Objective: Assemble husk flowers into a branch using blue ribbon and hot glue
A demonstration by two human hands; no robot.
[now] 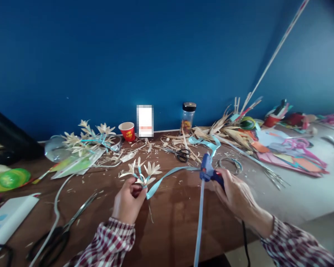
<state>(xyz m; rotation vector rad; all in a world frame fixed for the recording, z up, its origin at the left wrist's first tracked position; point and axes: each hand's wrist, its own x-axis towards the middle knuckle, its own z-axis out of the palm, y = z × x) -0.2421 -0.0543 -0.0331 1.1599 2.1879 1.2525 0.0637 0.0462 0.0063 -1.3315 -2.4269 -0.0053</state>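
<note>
My left hand [130, 200] pinches a small spray of cream craft flowers [141, 171] by its stem, below the blossoms. From that stem a light blue ribbon [172, 171] runs off to the right, toward the glue gun. My right hand [235, 189] is wrapped round the dark handle of a blue hot glue gun [207, 168], a little above the table. A long pale glue stick [200, 222] sticks out of the gun toward me. The gun's nozzle is hard to make out, pointing away from me.
Black-handled scissors [55, 239] lie at the front left, beside a white cable [57, 207] and a power strip [11, 222]. More finished flowers [93, 137], a red paper cup [127, 131] and a lidded jar [188, 118] stand at the back. Dried husks [228, 131] and coloured paper [292, 159] lie right.
</note>
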